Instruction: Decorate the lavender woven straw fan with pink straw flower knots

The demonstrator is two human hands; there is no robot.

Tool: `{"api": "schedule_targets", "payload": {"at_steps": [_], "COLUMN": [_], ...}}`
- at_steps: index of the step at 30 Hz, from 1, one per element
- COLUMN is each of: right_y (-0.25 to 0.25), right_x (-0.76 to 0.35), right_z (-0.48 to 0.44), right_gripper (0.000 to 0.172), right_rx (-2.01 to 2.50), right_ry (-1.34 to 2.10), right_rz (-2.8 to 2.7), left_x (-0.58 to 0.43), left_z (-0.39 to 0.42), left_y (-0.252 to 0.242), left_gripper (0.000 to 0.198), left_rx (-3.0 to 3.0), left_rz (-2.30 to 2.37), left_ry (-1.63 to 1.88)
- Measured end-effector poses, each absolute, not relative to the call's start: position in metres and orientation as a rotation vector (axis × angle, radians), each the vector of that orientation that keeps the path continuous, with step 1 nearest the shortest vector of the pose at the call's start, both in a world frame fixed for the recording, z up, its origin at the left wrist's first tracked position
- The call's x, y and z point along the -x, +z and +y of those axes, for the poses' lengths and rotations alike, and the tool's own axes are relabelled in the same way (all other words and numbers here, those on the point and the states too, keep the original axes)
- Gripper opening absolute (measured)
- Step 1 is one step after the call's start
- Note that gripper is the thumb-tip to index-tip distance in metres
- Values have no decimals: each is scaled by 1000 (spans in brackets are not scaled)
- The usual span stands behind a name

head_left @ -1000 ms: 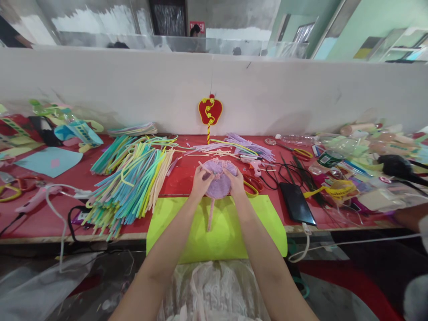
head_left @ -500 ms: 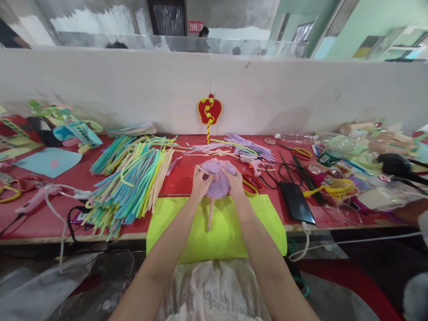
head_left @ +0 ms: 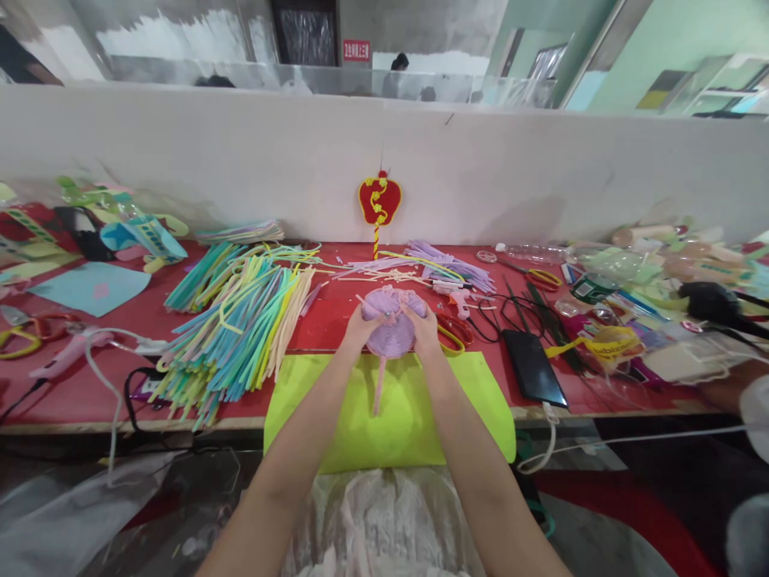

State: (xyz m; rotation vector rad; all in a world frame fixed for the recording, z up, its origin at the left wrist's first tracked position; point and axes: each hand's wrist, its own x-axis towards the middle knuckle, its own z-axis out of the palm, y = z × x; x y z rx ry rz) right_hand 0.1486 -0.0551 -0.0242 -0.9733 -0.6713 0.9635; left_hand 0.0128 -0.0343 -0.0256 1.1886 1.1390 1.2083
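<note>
A lilac hand fan [head_left: 393,338] made of fuzzy pipe cleaners is held above the yellow-green sheet [head_left: 474,409], its thin pinkish handle [head_left: 379,389] pointing down toward me. My left hand [head_left: 360,326] grips its left side, the thumb reaching across the face. My right hand [head_left: 426,324] closes on its right side, thumb near the small pink flower shapes [head_left: 404,298] at the top. A loose pink strand [head_left: 365,303] sticks out by the left fingers. Against the white board stands a red fan [head_left: 380,202] with yellow edging and flowers.
Bundled pastel pipe cleaners [head_left: 240,328] lie to the left, lilac ones [head_left: 450,264] behind. At right are a glue gun [head_left: 460,298], scissors [head_left: 453,332], and a black phone [head_left: 533,369] on a white cable. A pink hot tool [head_left: 72,357] lies far left. Another person's arm [head_left: 724,394] shows at the right edge.
The view has shifted slightly. Both hands stay on the lilac fan, and the left fingers have shifted a little around the pink strand.
</note>
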Motion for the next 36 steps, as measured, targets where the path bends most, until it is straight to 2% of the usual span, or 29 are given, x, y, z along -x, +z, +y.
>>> {"api": "schedule_targets", "payload": {"at_steps": [5,16,31,36], "right_y": [-29,-27,-28,-32], "right_x": [-150,-150,-150,-152], "right_z": [-53,-54,-52,-51], "right_gripper": [45,42,42,43], "right_rx": [952,958,953,980], "right_ry": [956,945,926,849], "right_rz": [-693,-709,-710,-733], "left_x": [-12,-8,-10,-14], "left_z": [-37,-40,-37,-36], "left_y": [-24,-19,-25,-28], "left_gripper": [47,37,45,56], "left_rx": [-1104,-1213,-1180,-1231], "left_rz": [1094,1201,1117,977], "left_ry": [1188,1194,1205,1253]}}
